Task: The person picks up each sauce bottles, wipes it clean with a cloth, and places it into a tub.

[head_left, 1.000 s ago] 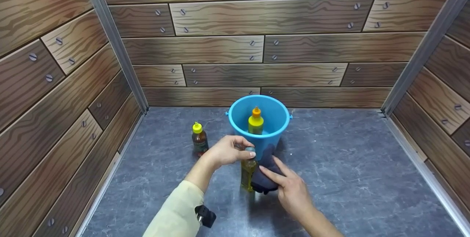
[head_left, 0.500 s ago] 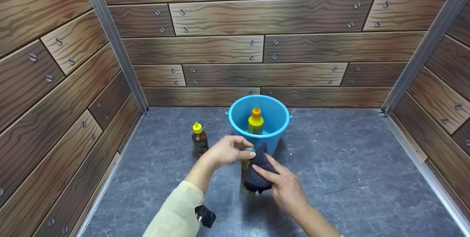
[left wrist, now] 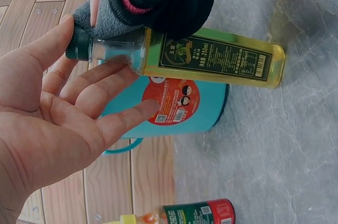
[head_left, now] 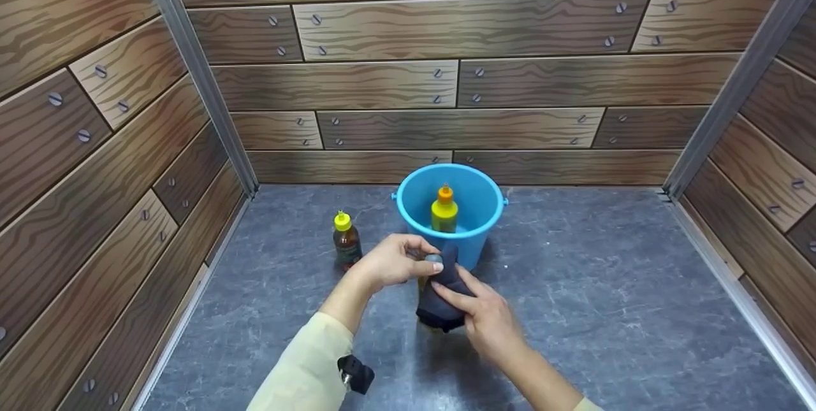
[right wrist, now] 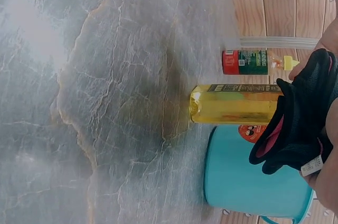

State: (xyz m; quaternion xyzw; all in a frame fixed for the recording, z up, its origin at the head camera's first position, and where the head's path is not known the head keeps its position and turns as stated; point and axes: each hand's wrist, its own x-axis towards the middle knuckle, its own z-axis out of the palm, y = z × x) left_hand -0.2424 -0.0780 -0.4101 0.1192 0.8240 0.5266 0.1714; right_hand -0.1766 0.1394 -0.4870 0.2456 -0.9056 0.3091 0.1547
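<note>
With its thumb and fingers my left hand (head_left: 395, 261) pinches the dark green cap (left wrist: 79, 43) of a clear oil bottle (left wrist: 211, 57). The bottle is upright, full of yellow oil, with a black and gold label. A folded dark grey cloth (head_left: 443, 306) with black edging is in my right hand (head_left: 489, 317), gripped between thumb and fingers. It lies against the bottle's neck and upper side, hiding much of the bottle in the head view. Pink shows inside the fold of the cloth in both wrist views.
Behind the hands stands a blue bucket (head_left: 473, 246), holding a yellow bottle with an orange cap (head_left: 444, 210). A brown sauce bottle (head_left: 347, 248) with a yellow cap stands to the left. Wood-patterned walls (head_left: 382, 86) enclose the grey marbled surface (head_left: 612, 296).
My right hand has moved left with the cloth, bringing it from the bottle's right side across its front. My left hand has stayed at the cap.
</note>
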